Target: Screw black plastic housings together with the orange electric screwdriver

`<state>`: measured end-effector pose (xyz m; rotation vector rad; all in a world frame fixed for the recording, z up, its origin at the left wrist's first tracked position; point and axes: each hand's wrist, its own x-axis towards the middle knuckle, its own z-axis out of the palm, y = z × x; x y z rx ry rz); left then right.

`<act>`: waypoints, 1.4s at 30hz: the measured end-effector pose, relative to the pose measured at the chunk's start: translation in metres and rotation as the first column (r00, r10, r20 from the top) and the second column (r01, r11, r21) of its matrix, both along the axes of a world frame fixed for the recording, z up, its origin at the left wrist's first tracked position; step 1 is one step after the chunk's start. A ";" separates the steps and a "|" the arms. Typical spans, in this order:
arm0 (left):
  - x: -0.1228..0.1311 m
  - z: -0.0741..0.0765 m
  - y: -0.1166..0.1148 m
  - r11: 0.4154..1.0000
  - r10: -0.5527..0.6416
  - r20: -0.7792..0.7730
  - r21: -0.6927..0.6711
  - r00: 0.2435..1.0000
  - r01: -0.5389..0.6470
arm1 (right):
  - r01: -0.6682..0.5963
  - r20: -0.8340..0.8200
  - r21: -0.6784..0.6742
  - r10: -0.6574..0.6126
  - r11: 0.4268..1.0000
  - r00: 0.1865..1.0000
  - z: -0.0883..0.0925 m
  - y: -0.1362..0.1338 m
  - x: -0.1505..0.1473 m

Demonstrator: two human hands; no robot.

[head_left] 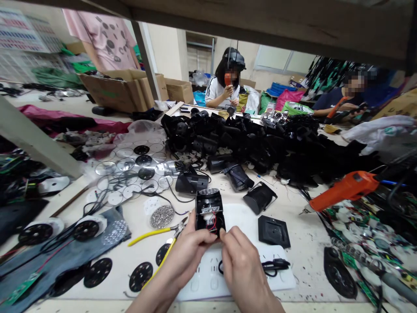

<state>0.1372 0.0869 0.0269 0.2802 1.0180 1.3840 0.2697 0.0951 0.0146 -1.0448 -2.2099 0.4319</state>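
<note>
My left hand [192, 241] is wrapped round a black plastic camera-like housing [208, 203], with its open end towards me and red and dark wires showing inside. At the housing's lower right edge, my right hand [241, 258] is closed in a pinch; what lies between its fingertips is hidden. A black cable [275, 266] runs beneath that hand, over a white power strip [205, 274]. Beside my left wrist lie yellow-handled pliers [151, 234], partly covered by the forearm. A square black plate [274, 231] lies right of the hands.
Black housings [228, 134] are heaped at the back. An orange electric screwdriver [345, 191] hangs at the right above loose circuit boards [378, 243]. Screws [162, 216], clear discs [125, 164] and black discs [140, 276] lie left. Co-workers [224, 89] are across the table.
</note>
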 end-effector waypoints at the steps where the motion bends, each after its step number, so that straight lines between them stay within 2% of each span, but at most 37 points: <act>1: -0.003 0.001 0.000 1.000 -0.015 0.018 -0.023 1.000 0.016 | -0.015 0.028 0.019 0.015 1.000 0.999 -0.001 -0.002 0.001; 3: -0.007 0.003 0.001 0.998 -0.033 0.042 -0.052 0.999 0.035 | -0.057 0.024 -0.036 0.058 0.998 0.998 -0.001 -0.004 0.004; 5: -0.010 0.005 0.002 0.997 -0.043 0.039 -0.062 0.998 0.046 | -0.109 -0.040 -0.160 0.104 0.981 0.994 0.001 -0.001 0.008; 8: -0.010 0.005 0.005 0.995 -0.067 -0.010 -0.073 0.998 0.066 | -0.144 -0.118 -0.271 0.115 0.952 0.986 0.003 0.005 0.014; 12: -0.008 0.000 0.007 0.991 -0.115 -0.075 -0.083 0.991 0.109 | -0.120 -0.103 -0.314 0.092 0.942 0.990 0.009 0.004 0.015; 15: -0.008 -0.006 0.008 0.987 -0.130 -0.088 -0.109 0.988 0.120 | -0.127 -0.075 -0.369 0.107 0.921 0.991 0.022 0.008 0.020; 17: -0.009 -0.008 0.008 0.982 -0.137 -0.071 -0.140 0.988 0.127 | -0.109 -0.085 -0.370 0.083 0.923 0.993 0.031 0.023 0.031; 19: -0.010 -0.009 0.008 0.975 -0.142 -0.057 -0.182 0.988 0.130 | 0.036 -0.092 -0.270 -0.062 0.962 0.994 0.035 0.049 0.049; 21: -0.010 -0.008 0.008 0.968 -0.135 -0.054 -0.220 0.989 0.120 | 0.249 -0.037 -0.159 -0.258 0.955 0.965 0.032 0.082 0.069; 23: -0.010 -0.007 0.007 0.965 -0.120 -0.047 -0.239 0.992 0.106 | 0.377 0.091 -0.119 -0.368 0.919 0.925 0.022 0.113 0.085; 27: -0.009 -0.005 0.006 0.963 -0.098 -0.025 -0.253 0.995 0.088 | 0.367 0.303 -0.202 -0.299 0.908 0.905 -0.001 0.148 0.096; 31: -0.009 -0.005 0.007 0.961 -0.102 -0.017 -0.260 0.995 0.094 | 0.376 0.336 -0.289 -0.274 0.881 0.901 -0.015 0.155 0.098; 35: -0.010 -0.006 0.007 0.960 -0.112 -0.006 -0.261 0.994 0.107 | 0.335 0.309 -0.367 -0.226 0.868 0.924 -0.021 0.157 0.102; 42: -0.013 -0.006 0.006 0.962 -0.137 0.094 -0.226 0.986 0.156 | 0.340 0.262 -0.346 -0.258 0.875 0.930 -0.021 0.150 0.103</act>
